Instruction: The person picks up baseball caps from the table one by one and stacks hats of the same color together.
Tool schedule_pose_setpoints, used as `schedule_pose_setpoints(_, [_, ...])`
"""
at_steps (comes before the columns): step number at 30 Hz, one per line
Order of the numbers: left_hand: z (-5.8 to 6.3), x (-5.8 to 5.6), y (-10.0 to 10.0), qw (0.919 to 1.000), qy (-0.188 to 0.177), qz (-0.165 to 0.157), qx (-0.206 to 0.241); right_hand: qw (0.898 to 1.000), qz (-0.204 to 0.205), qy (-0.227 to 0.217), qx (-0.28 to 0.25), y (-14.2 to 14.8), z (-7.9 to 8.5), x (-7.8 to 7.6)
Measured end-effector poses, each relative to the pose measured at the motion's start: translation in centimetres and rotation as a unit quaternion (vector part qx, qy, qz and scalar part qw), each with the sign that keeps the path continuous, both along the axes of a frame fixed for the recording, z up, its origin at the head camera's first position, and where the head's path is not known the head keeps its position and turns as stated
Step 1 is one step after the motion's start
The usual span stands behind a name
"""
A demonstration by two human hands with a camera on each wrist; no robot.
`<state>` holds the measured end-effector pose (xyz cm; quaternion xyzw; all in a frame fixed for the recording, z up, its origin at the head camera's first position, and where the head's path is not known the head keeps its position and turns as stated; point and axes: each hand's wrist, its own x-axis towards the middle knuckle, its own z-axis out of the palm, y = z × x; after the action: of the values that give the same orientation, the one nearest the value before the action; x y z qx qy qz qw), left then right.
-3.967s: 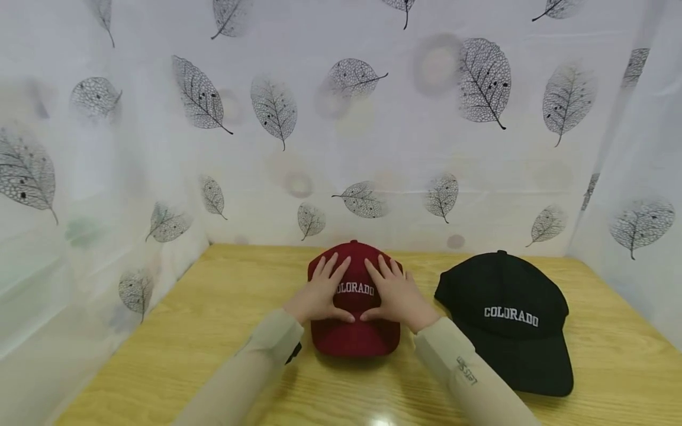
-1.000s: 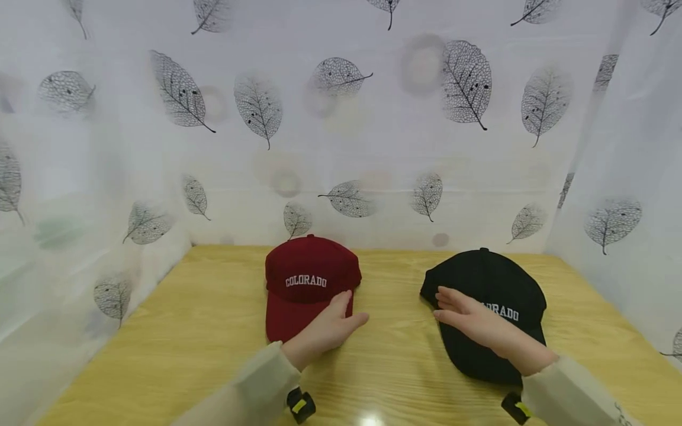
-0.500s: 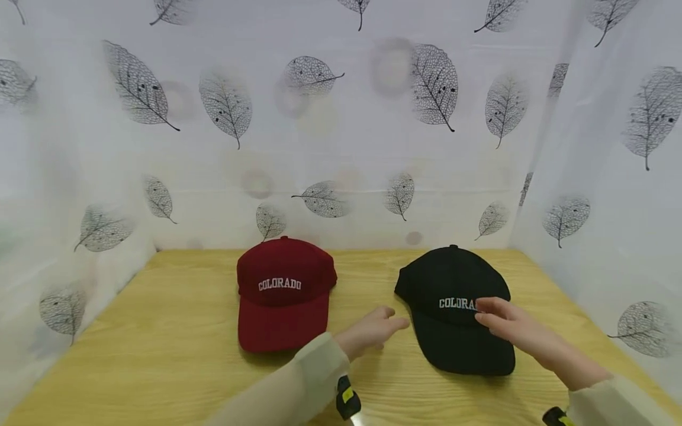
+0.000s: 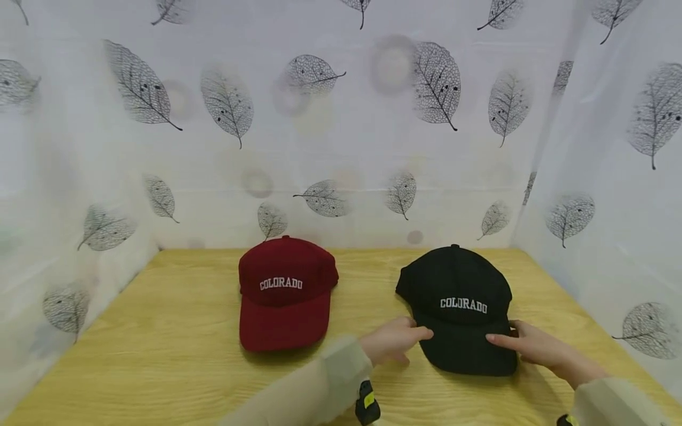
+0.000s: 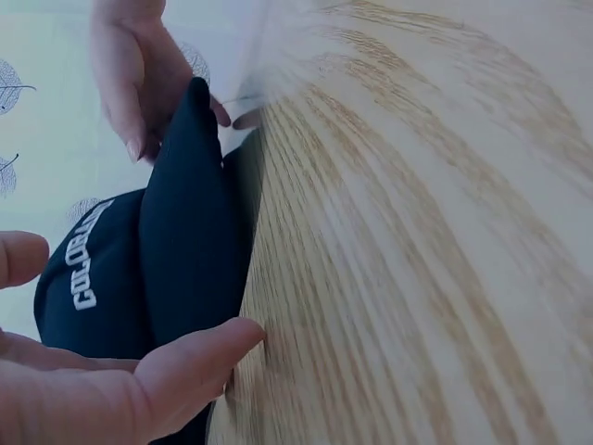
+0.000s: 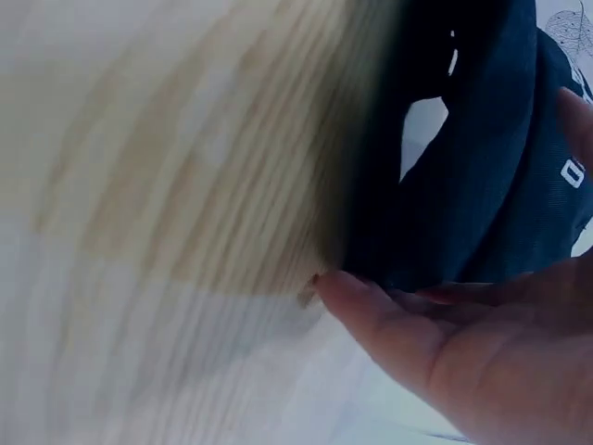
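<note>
A black baseball cap (image 4: 462, 296) with white COLORADO lettering sits on the table, brim toward me. At the brim's left edge is my left hand (image 4: 393, 342), its thumb reaching over the edge. On the brim's other side, my right hand (image 4: 544, 351) has its thumb above the brim and its fingers along the edge. Both wrist views show the fingers fairly straight, low by the table beside the cap (image 5: 190, 232). Whether the thumbs touch the brim is hard to tell. A dark red baseball cap (image 4: 283, 296) with the same lettering stands left of the black one.
The wooden table (image 4: 160, 355) carries both caps, with bare wood between them. A pale curtain (image 4: 341, 136) printed with leaves encloses the back and both sides. Black wrist devices (image 4: 366, 403) sit at the sleeve cuffs.
Both hands have left the red cap, which they covered four seconds ago. They have moved right and come down to either side of the black cap's brim. The view has turned right.
</note>
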<state>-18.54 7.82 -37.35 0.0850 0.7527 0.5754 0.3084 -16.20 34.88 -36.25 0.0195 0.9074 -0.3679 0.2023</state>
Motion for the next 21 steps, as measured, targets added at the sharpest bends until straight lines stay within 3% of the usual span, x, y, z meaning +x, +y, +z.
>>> schedule_pose_setpoints(7, [0.0,-0.6,-1.1,0.9997,0.011,0.022,0.005,0.998,0.059,0.026,-0.016,-2.4,0.1,-1.4])
schedule_pose_setpoints(21, [0.1,-2.5,-5.4,0.9984,0.015,0.055,0.004,0.994,0.089,0.04,-0.041,-6.6,0.3,-4.0])
